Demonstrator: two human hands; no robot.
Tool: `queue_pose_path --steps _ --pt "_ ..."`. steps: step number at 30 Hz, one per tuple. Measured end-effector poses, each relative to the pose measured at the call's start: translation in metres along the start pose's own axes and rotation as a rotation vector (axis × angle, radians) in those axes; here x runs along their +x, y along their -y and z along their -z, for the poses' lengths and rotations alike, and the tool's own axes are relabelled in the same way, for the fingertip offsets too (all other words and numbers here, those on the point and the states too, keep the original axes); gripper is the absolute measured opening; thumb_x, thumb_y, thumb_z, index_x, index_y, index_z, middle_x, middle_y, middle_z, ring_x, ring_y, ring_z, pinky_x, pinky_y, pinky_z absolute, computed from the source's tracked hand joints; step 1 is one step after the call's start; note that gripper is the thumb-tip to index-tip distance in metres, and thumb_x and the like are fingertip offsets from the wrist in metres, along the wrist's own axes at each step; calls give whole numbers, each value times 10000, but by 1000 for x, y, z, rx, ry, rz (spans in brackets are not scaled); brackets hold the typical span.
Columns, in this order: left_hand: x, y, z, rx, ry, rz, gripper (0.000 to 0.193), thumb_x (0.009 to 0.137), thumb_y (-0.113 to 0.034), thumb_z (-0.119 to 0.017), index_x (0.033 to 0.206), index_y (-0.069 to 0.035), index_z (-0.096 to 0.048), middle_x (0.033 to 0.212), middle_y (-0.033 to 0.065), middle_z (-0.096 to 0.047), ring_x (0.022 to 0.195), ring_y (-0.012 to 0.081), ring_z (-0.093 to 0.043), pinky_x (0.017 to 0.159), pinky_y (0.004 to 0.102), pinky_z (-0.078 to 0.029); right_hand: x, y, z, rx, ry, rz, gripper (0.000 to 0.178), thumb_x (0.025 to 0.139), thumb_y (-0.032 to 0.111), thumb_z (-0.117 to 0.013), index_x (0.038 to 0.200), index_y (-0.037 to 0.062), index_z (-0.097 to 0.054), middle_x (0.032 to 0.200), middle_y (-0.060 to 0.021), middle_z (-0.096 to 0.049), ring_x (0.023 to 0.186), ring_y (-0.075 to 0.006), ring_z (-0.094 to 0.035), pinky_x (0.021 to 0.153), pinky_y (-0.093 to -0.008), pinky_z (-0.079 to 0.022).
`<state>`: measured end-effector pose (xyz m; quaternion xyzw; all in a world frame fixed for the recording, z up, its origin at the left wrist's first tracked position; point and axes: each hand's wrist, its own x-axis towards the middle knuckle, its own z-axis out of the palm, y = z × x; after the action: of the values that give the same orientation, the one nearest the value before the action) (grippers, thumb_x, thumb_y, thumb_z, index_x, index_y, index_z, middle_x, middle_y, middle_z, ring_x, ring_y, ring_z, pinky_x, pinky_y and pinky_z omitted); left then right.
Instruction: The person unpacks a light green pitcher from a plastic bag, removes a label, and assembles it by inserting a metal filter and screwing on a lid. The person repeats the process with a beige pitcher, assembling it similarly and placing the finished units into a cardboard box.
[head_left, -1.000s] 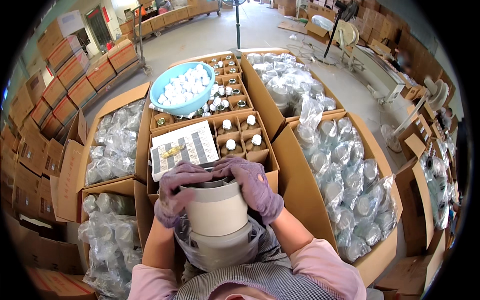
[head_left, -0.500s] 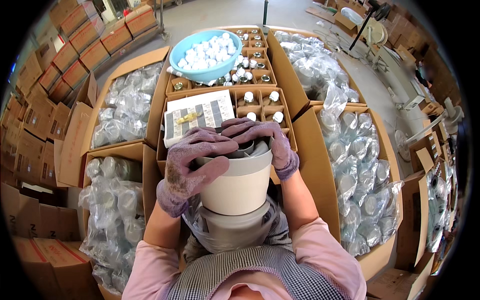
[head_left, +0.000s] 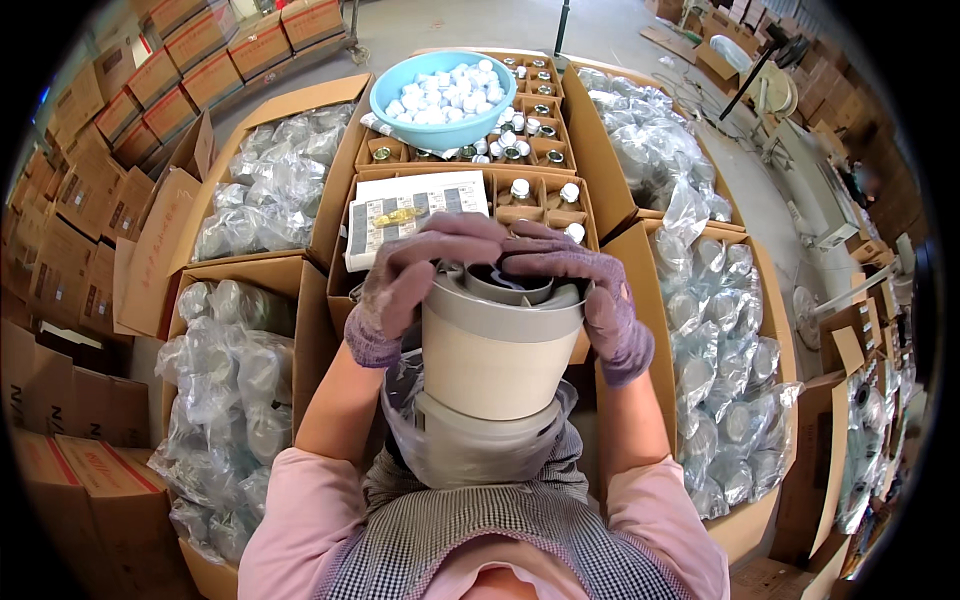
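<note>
A cream drum-shaped bin (head_left: 500,355) with a grey rim and a dark round opening in its top stands between my hands. My left hand (head_left: 428,262), in a purple-grey knit glove, curls over the left side of the rim, its fingers stretching across the opening. My right hand (head_left: 590,280), gloved the same way, wraps the right side with its fingers bent over the top. Both palms are hidden. Under the bin, a grey rounded piece in clear plastic (head_left: 475,440) rests against my lap.
Ahead are a divided carton of white-capped bottles (head_left: 545,200), printed sheets (head_left: 450,190) with a small yellow item, and a blue basin (head_left: 445,130) full of white caps. Cartons of plastic-wrapped glassware stand left (head_left: 235,380) and right (head_left: 725,380). Stacked boxes (head_left: 210,50) line the back left.
The bin appears slightly right of its earlier place, showing more of its side and top opening. My left fingers have lifted and reach further over the top. The whole view has shifted a little.
</note>
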<state>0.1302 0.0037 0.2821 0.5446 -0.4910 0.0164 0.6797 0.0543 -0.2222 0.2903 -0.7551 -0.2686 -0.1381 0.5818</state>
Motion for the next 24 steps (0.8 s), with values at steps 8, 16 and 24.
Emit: queue_pose_path --steps 8,16,24 --pt "14 -27 -4 253 -11 10 380 877 -285 -668 1111 9 -717 1173 168 -671 1211 340 -564 1078 462 -396 20 -21 18 24 188 123 667 605 308 -701 1172 -44 -694 1204 -255 -671 1197 -407 -604 1061 -452 -439" --pt "7 2 -8 84 -99 62 365 814 -299 -666 825 55 -753 857 188 -734 845 326 -689 842 405 -519 7 -9 -6 -50 -30 -111 521 647 341 -835 987 -42 -740 1099 -233 -713 1144 -381 -645 1002 -456 -482" --pt "8 30 -4 -86 -128 -16 578 905 -442 -550 739 83 -723 812 221 -715 785 338 -666 868 431 -501 8 21 -15 -480 -103 50 263 776 308 -778 972 132 -773 1005 -133 -734 963 -299 -698 864 -385 -537"
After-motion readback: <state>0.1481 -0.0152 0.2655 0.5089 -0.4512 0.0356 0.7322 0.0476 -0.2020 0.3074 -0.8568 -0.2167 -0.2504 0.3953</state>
